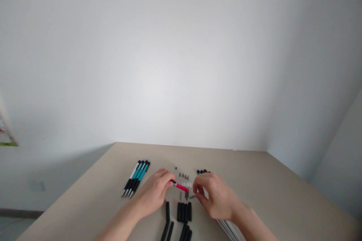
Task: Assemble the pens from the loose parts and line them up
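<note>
Nearest the table's (254, 180) left edge, I see white and teal pens (139, 175) lying side by side, black at their grips. To their right, my left hand (154, 192) has its thumb and fingers clamped on the dark end of a pink barrel (181, 187). The barrel sits over the table's middle, between both hands, tilted down toward the right: slim, straight, bright, with a black section by my fingers.

Below it, toward the near side, lie black tubes (184, 212); beyond it, toward the far edge, stand small grey cones (183, 176). My right hand (216, 196) has thumb and forefinger nearly together beside a spring-like piece (192, 197); I cannot tell whether they pinch it. White rods (227, 229) run under that wrist.

I judge the step in hand to be handling small parts around the barrel; the next move calls for a steady left hold and a precise right pinch.
</note>
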`<state>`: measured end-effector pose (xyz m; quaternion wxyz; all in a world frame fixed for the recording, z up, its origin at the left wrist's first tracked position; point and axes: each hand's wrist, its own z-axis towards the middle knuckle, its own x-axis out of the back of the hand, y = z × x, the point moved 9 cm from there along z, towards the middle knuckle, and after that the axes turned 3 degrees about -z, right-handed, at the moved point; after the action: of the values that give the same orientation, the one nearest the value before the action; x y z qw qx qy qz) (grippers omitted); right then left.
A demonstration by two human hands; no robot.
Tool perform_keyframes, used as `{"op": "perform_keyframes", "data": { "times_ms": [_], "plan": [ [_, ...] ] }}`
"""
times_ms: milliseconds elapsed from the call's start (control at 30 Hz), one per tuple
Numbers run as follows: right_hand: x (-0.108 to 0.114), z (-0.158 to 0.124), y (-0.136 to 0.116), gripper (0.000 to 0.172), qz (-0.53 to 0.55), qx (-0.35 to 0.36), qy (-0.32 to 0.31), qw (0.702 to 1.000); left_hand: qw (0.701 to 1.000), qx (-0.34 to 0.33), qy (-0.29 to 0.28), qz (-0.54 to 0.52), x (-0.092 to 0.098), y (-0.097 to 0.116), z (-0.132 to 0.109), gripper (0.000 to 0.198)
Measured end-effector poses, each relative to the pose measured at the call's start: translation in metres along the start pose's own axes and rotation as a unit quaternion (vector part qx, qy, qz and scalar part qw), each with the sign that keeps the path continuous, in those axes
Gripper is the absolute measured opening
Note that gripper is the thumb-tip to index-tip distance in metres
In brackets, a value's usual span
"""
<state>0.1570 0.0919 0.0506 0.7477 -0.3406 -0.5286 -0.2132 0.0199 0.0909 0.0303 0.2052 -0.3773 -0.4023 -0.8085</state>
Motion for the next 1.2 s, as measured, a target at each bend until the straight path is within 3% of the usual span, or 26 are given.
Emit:
{"op": "perform_keyframes", "data": {
  "times_ms": [167,467,667,867,1067,1200],
  "plan": [
    [-0.003,-0.003,0.02,0.018,-0.058,-0.065,-0.055,0.995,0.999,0.03,-0.005,-0.011,0.001,-0.007,-0.001,0.021],
    [-0.001,-0.023,0.065,0.015,-0.123,-0.183,-0.125,0.967,0.999,0.027,-0.012,-0.02,0.0,-0.011,-0.004,0.023],
    [-0.013,-0.027,0.071,0.017,-0.112,-0.197,-0.15,0.962,0.999,0.048,-0.007,-0.009,0.0,-0.016,-0.005,0.022],
    [-0.013,-0.024,0.068,0.013,-0.113,-0.196,-0.135,0.965,0.999,0.048,-0.006,-0.014,0.0,-0.017,-0.006,0.02],
    [0.003,-0.002,0.049,0.018,-0.084,-0.181,-0.012,0.98,0.999,0.049,-0.004,-0.017,-0.001,-0.02,-0.005,0.019],
    [-0.011,0.012,0.036,0.021,-0.026,-0.14,0.015,0.99,0.998,0.055,-0.007,-0.019,-0.002,-0.021,-0.006,0.02]
  ]
}}
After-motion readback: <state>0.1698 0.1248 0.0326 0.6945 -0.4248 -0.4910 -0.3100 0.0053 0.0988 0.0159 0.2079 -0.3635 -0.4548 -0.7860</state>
